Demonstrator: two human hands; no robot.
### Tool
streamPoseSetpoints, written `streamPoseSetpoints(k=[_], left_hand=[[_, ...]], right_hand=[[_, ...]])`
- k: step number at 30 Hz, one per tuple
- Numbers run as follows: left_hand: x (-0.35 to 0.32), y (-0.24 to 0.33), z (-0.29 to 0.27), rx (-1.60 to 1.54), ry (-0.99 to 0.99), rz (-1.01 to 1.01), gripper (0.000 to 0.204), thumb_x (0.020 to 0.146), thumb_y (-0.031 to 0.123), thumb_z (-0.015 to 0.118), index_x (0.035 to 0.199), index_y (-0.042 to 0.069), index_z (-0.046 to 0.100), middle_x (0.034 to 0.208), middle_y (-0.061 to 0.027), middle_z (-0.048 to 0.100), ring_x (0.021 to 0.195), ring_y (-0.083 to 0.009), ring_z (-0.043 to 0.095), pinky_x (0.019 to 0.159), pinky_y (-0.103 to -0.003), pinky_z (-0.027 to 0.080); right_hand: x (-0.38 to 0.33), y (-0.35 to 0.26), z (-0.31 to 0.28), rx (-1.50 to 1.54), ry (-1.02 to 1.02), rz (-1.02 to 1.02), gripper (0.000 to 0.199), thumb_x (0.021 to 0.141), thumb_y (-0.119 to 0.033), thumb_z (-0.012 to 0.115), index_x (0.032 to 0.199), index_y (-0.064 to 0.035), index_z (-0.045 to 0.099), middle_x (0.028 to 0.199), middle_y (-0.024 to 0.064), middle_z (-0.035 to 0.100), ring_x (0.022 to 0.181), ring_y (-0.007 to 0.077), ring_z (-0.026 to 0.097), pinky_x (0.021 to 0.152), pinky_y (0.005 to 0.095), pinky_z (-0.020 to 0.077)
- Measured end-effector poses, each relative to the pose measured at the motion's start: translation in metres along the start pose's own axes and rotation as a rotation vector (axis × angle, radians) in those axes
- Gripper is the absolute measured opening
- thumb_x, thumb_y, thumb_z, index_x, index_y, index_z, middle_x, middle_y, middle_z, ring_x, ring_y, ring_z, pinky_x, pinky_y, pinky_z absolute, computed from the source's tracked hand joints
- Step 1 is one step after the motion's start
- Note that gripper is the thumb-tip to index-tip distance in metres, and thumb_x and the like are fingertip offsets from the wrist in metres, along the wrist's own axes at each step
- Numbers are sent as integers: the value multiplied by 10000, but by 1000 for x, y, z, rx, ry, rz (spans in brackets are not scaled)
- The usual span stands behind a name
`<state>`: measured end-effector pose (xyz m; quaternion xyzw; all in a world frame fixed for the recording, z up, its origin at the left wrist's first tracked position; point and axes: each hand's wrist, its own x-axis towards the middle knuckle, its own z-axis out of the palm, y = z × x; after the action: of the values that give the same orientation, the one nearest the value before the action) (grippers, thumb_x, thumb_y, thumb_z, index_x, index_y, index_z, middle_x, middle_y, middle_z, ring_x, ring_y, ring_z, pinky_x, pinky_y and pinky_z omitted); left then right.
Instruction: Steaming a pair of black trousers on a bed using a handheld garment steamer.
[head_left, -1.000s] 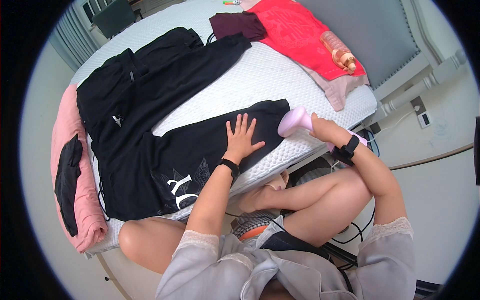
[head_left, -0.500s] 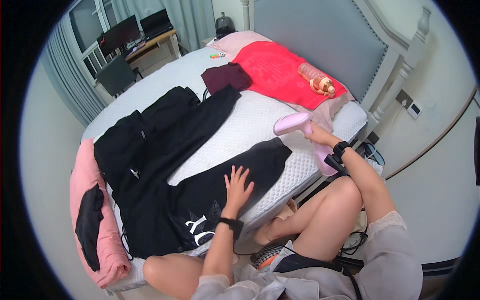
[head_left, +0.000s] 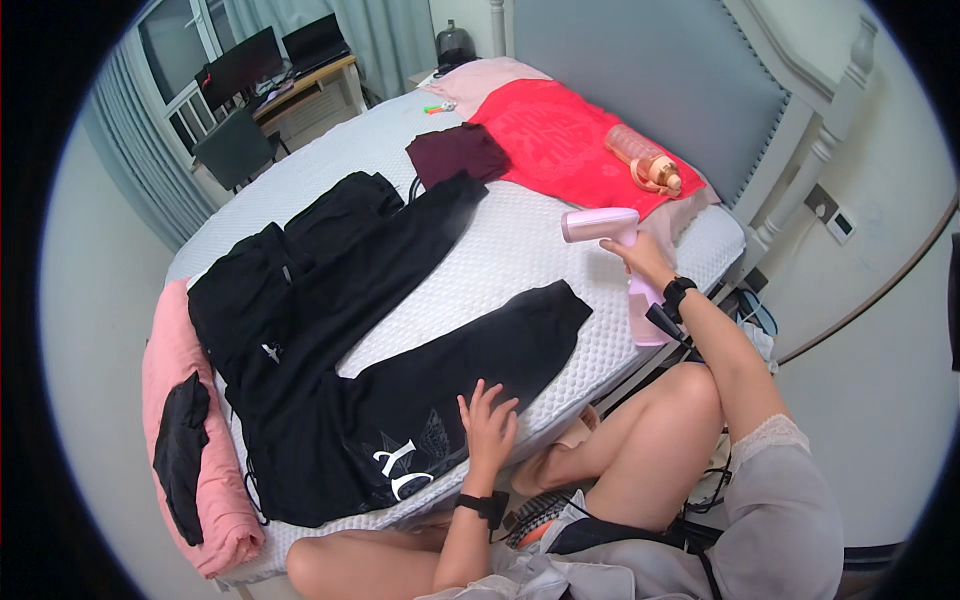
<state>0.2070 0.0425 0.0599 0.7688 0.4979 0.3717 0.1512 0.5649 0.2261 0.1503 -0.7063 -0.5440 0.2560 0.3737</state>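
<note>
Black trousers lie spread across the white mattress, with a white emblem near the waist. My left hand rests flat, fingers apart, on the nearer trouser leg close to the bed's edge. My right hand grips the handle of a pink handheld garment steamer, held up above the mattress to the right of the trouser cuff, its head pointing left. A thin trail of steam shows near the far leg. Both wrists carry black bands.
A pink towel with a small black item lies at the bed's left edge. A dark red garment, a red pillow and a pink bottle sit near the grey headboard. A desk with monitors stands beyond.
My right hand has lifted the steamer up off the trouser leg and away to the right. My left hand slid down the leg toward the bed's edge. The view tilted up.
</note>
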Motion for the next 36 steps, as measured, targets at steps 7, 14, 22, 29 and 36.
streamPoseSetpoints(k=[7,14,22,29,36], left_hand=[[3,-19,-32,57,65,-93,199,789,100,610,979,117,665,1207,-72,531,1293,-291,368,1094,-556,137],[-16,-68,-76,239,210,-279,180,782,98,615,954,121,661,1185,-71,538,1276,-295,385,1086,-535,176],[-91,-150,-190,678,677,-689,293,726,76,624,1019,71,611,1129,-127,556,1118,-302,498,959,-425,369],[-150,-201,-252,501,1041,-1519,824,722,283,726,1386,64,289,1263,-264,459,1192,-391,430,1020,-445,330],[-186,-260,-274,-69,1170,-1037,899,668,135,770,1385,-33,254,1337,-221,417,1211,-320,437,1042,-338,319]], right_hand=[[52,46,6,15,-184,-73,313,690,-270,745,794,-17,593,579,42,555,475,146,553,453,300,434],[125,92,2,-304,-270,-116,359,589,-189,702,863,26,614,751,134,642,714,268,649,657,383,508],[101,54,14,-917,71,-69,449,639,-195,732,1012,-23,552,922,192,643,905,369,619,752,436,499],[-34,23,58,-532,-534,-710,634,642,-125,713,1225,-86,467,1161,202,507,1092,363,483,918,439,412],[-58,41,102,-700,-239,-944,652,639,-101,671,1263,-218,527,1263,170,465,1097,339,455,922,467,373]])
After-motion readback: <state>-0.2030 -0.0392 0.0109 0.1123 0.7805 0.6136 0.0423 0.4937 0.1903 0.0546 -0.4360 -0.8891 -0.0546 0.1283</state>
